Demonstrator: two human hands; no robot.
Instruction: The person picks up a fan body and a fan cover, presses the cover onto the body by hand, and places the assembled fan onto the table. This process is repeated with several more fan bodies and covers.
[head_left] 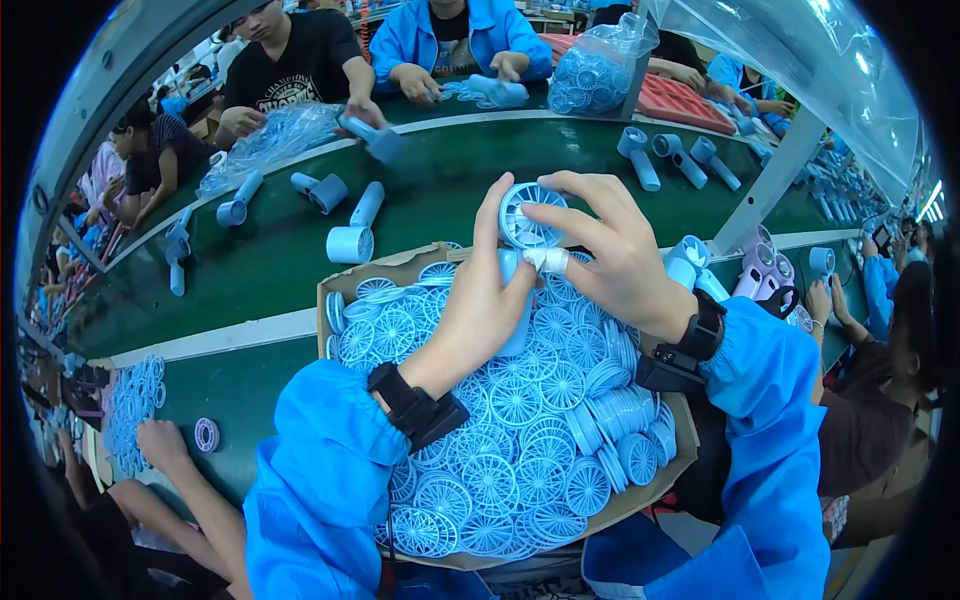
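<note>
Printed lettering (290,93) shows on a black T-shirt (305,48) and dark top (451,33) opposite.

green belt (440,165), red trays (685,103) beyond, clear plastic sheeting (835,75) (glossy)

Single head-worn fisheye view, left of a pair, looking downward and forward, left hand (470,305) and right hand (628,255) near, green surface (450,195) beyond.
</note>
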